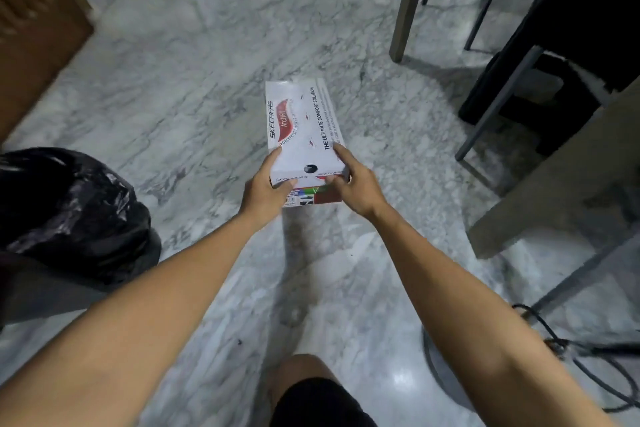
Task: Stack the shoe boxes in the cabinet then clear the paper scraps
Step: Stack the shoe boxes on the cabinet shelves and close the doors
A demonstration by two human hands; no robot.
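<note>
A white shoe box (303, 121) with red and black print is in the middle of the view, over the marble floor, its long side pointing away from me. My left hand (266, 187) grips its near left corner, fingers along the side and thumb on the near end. My right hand (353, 184) grips the near right corner the same way. Whether the box touches the floor I cannot tell. No cabinet interior or paper scraps are visible.
A black rubbish bag (69, 211) sits at the left. A brown wooden door or panel (34, 21) stands at the far left. Table legs (408, 3) and dark chair frames (498, 104) crowd the right. Cables (568, 347) lie at lower right. My knee (311, 388) shows below.
</note>
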